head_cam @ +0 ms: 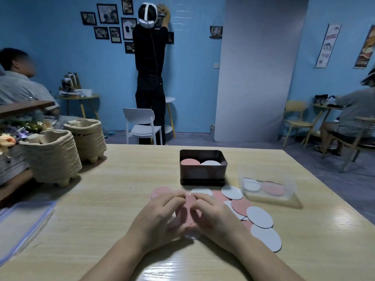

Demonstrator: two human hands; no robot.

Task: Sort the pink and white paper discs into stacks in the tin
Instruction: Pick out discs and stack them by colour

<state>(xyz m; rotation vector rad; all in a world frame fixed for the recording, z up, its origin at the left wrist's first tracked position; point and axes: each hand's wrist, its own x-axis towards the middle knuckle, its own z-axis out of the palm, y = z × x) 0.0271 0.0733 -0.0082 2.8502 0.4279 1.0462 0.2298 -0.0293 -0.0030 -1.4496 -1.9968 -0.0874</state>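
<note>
**Pink, white and pale wood**

Between the hands (188, 213) lies a pink round paper disc (189, 203). To their right, pink and white discs alternate across the pale wood-grain counter (121, 199). Beyond them, a dark brown rectangular metal tin (203, 173) holds one pink stack (189, 162) and one white stack (211, 163).
</note>
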